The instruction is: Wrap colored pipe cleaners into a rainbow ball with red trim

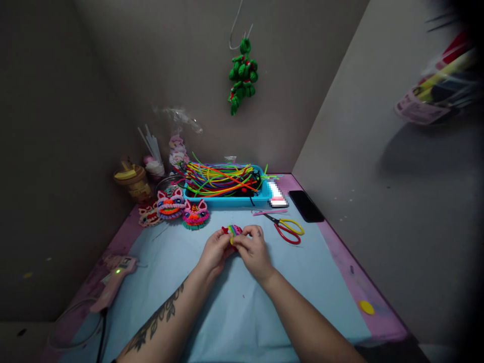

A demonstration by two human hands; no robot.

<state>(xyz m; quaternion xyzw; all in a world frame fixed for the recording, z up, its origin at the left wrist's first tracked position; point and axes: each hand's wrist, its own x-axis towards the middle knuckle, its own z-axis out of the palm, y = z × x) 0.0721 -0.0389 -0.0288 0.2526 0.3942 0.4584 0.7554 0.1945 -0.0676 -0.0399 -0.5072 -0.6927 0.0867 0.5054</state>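
Between my two hands, above the middle of the table, is a small rainbow-striped pipe-cleaner piece point(235, 230) with red at its edge. My left hand point(216, 248) is closed around its left side. From the right, my right hand point(254, 248) pinches it with thumb and fingers. A small yellow bit shows at the left fingertips. My fingers hide much of the piece. Beyond my left hand sit several finished fuzzy animal heads, the nearest a pink and orange one point(195, 214). Scissors point(285, 228) with red and yellow handles lie right of my right hand.
A blue tray point(223, 202) of colourful pipe cleaners point(219, 179) stands at the back. A black phone point(306, 205) lies to its right. The lit glue gun point(115, 282) and its cord are at left. Green ornaments point(243, 75) hang from a hook. A yellow disc point(366, 307) lies at right.
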